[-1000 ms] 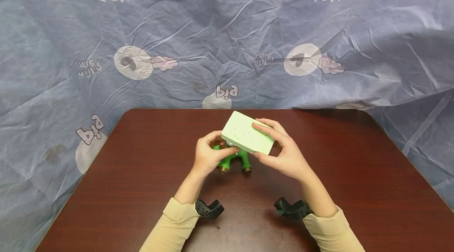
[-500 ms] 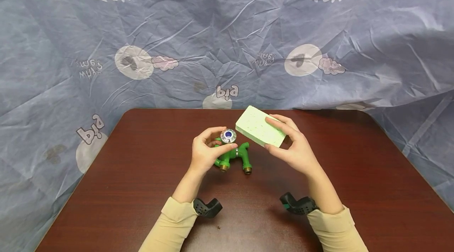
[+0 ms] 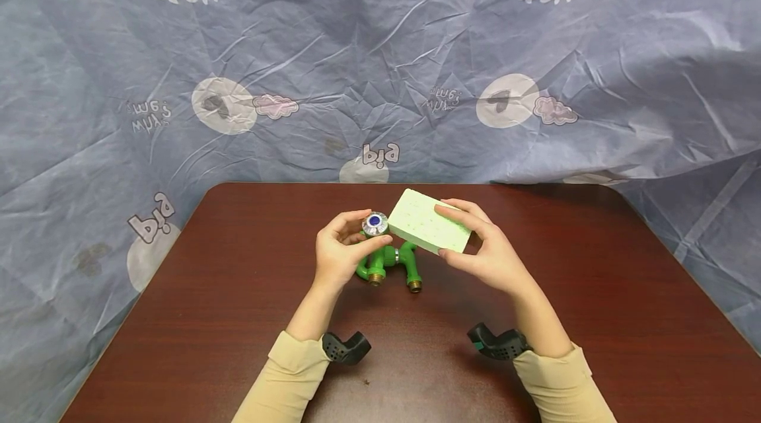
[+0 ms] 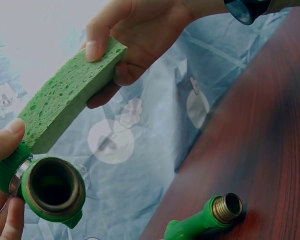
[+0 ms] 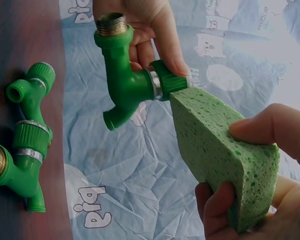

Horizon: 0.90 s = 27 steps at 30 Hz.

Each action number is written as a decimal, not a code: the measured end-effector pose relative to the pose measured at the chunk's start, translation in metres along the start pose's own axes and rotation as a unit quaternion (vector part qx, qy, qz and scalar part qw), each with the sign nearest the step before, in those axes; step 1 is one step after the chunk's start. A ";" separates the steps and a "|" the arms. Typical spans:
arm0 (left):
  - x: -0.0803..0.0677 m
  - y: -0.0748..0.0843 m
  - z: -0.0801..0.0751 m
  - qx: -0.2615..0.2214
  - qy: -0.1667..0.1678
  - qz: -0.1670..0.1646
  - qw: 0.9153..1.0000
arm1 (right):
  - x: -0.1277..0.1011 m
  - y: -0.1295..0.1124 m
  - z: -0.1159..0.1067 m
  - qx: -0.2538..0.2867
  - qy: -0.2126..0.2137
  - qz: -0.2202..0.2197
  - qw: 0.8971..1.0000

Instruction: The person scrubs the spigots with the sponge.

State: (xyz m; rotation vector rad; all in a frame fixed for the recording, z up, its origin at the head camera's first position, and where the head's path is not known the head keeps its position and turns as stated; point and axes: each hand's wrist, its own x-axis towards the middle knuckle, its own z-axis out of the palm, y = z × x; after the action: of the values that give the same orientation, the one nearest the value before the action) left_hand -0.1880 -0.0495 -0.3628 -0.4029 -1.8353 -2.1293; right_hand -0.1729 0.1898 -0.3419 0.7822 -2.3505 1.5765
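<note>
In the head view my left hand (image 3: 341, 251) grips a green plastic tap by its knob, whose clear-rimmed cap (image 3: 375, 223) with a blue centre faces up. The right wrist view shows this tap (image 5: 121, 82) side on, lifted off the table, its brass threaded inlet bare. My right hand (image 3: 493, 258) holds a pale green sponge (image 3: 427, 221), thumb on one side and fingers on the other. One end of the sponge (image 5: 210, 130) meets the knob's cap and seems to touch it. The left wrist view looks into the tap's open inlet (image 4: 54, 184).
More green taps (image 5: 27, 170) lie on the dark red-brown table (image 3: 238, 317), just beyond my hands; one threaded end (image 3: 414, 285) points toward me. A blue-grey printed cloth (image 3: 333, 66) hangs behind the table. Black wrist cameras (image 3: 347, 349) sit at both wrists.
The sponge first covered the tap's knob, then moved right and away from it, and now is back left against the cap's edge. My left hand has shifted slightly left and up with the tap.
</note>
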 end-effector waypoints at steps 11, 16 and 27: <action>0.002 -0.017 -0.005 0.023 -0.040 -0.004 0.999 | 0.001 0.005 0.002 0.018 0.022 0.010 1.000; 0.002 -0.018 -0.007 0.025 -0.062 0.004 0.998 | 0.002 0.008 0.004 0.026 0.023 0.013 0.999; -0.001 0.009 -0.007 0.055 -0.067 -0.015 0.996 | 0.002 0.009 0.004 0.015 0.019 0.006 1.000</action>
State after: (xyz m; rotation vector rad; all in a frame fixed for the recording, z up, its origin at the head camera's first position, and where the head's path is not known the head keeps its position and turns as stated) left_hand -0.1839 -0.0576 -0.3565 -0.5065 -2.0353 -2.0535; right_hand -0.1785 0.1885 -0.3494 0.7408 -2.3149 1.6191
